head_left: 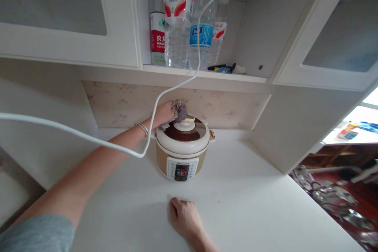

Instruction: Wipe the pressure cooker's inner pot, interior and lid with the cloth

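My left hand (pixel 165 113) reaches out to the back left of a rice cooker (pixel 182 151), its fingers closed around a crumpled grey-brown patterned cloth (pixel 180 111). The cloth lies against the cooker's lid (pixel 195 130), close beside the light-coloured lid handle (pixel 185 124). White and beige, the cooker stands upright with its control panel (pixel 182 169) towards me. Nearer to me, my right hand (pixel 186 217) rests on the white counter (pixel 242 204) in a loose fist, apart from the cooker, with nothing visible in it.
A white cable (pixel 130 151) hangs across the view in front of my left forearm. Above the cooker, an open shelf (pixel 248 76) bears several plastic bottles (pixel 178 27) and small items. Cabinet side panels stand left and right; cluttered metal objects (pixel 333 197) lie beyond the counter's right edge.
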`<action>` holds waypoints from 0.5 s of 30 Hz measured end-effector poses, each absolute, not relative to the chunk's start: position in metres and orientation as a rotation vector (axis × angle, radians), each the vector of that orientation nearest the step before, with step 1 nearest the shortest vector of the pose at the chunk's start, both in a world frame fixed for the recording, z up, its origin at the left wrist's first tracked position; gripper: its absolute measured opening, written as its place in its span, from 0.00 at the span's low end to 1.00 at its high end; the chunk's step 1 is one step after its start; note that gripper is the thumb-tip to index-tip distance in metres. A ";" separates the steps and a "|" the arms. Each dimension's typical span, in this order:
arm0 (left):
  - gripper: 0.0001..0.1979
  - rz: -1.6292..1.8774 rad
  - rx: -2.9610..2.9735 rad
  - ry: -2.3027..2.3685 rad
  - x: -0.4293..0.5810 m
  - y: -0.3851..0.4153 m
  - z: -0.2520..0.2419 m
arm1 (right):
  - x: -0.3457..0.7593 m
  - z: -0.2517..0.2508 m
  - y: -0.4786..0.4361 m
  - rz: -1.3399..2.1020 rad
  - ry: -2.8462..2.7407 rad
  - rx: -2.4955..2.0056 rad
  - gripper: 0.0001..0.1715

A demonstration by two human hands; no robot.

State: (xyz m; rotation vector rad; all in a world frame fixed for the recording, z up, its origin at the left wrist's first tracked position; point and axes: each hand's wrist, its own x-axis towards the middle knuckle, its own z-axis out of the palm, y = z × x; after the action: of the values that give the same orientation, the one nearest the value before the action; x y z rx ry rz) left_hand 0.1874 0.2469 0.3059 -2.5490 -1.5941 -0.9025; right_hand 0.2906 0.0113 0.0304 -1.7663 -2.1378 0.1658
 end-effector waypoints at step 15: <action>0.16 -0.695 -2.669 -1.334 0.208 0.097 0.267 | 0.296 0.165 -0.003 0.064 -1.647 -0.971 0.10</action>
State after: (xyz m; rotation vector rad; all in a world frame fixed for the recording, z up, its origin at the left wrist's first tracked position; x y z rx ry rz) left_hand 0.2078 0.0965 0.2669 -2.6692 -1.3336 -0.6949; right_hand 0.2963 -0.0027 0.1646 -0.9714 -1.6470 0.0644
